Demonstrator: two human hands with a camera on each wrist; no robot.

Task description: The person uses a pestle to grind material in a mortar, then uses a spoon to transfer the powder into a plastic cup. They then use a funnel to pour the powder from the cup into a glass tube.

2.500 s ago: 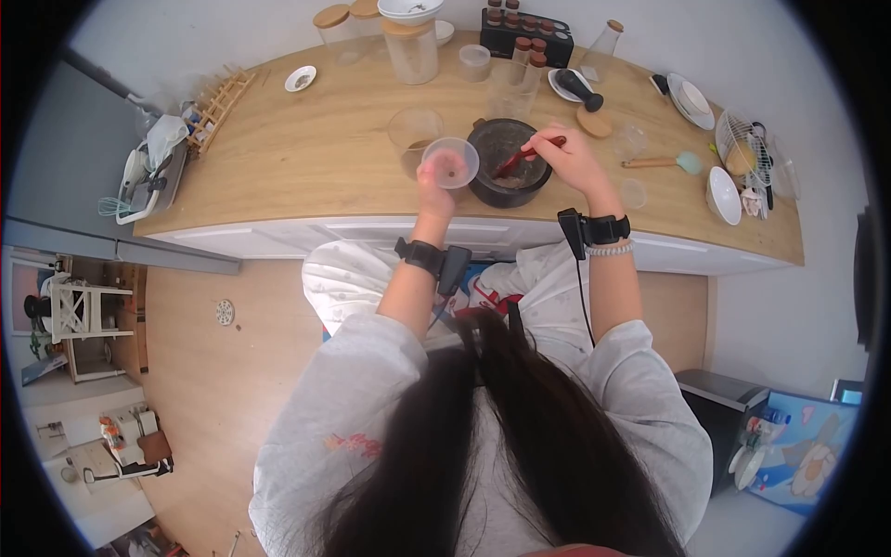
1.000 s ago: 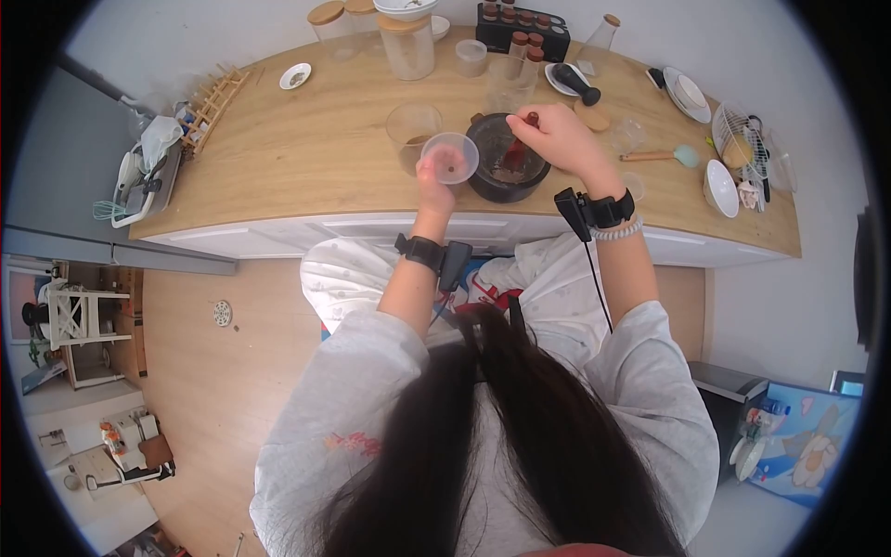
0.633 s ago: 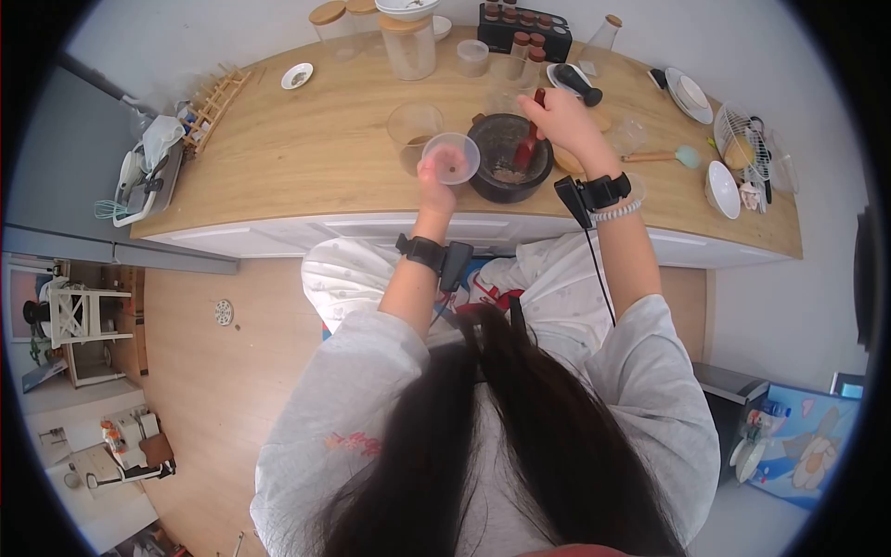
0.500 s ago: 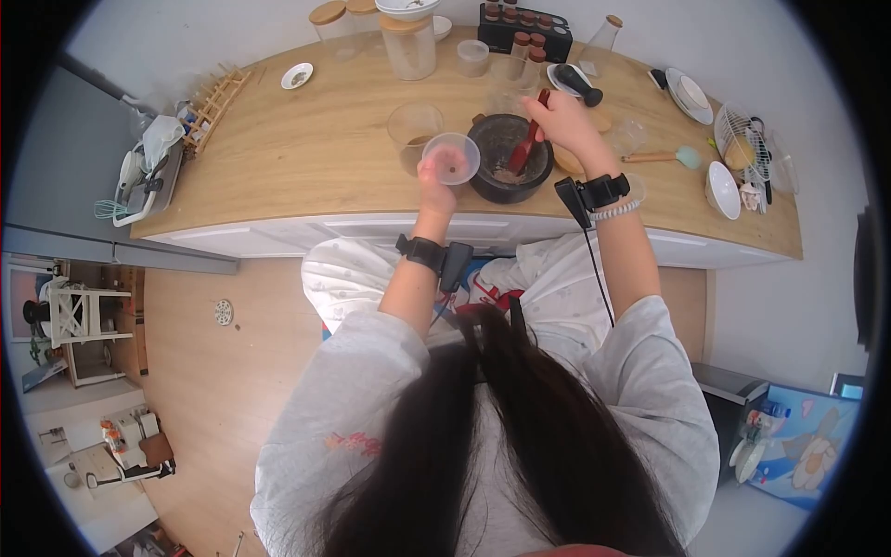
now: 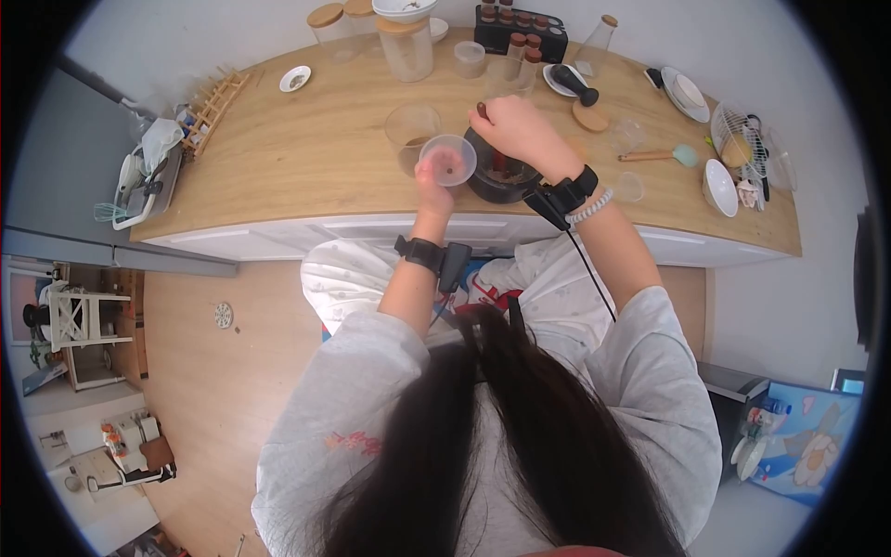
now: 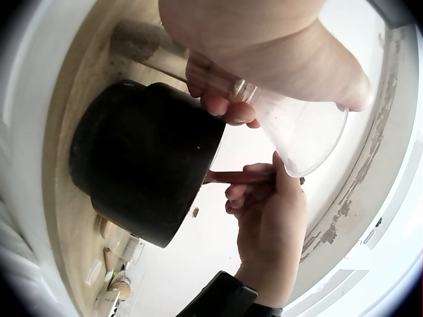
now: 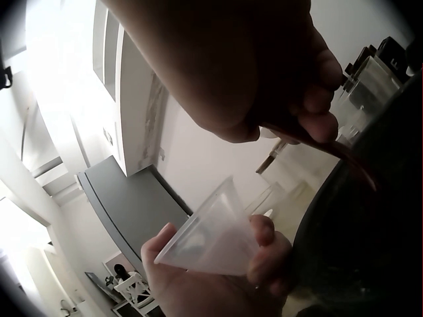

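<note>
In the head view the left hand [image 5: 432,188] holds a translucent funnel [image 5: 449,160] beside a black mortar [image 5: 501,181]. The left wrist view shows the fingers round the funnel's narrow part, above a clear tube-like container [image 6: 149,49] with brown matter at its bottom. The right hand [image 5: 522,130] grips the handle of a red spatula [image 7: 344,153], which reaches into the mortar. Some crushed matter lies in the mortar; the spatula's tip is hidden. A clear cup [image 5: 408,125] stands just behind the funnel in the head view.
Behind the mortar are clear containers, a black spice rack [image 5: 529,35] and a black pestle [image 5: 575,85] on a dish. A round wooden lid [image 5: 590,116], a mint-headed spatula [image 5: 685,156] and a white bowl [image 5: 720,188] lie to the right. A lidded jar [image 5: 408,56] stands behind.
The right hand has moved left over the mortar, and the red spatula's handle has gone with it. The left hand and the funnel have hardly moved.
</note>
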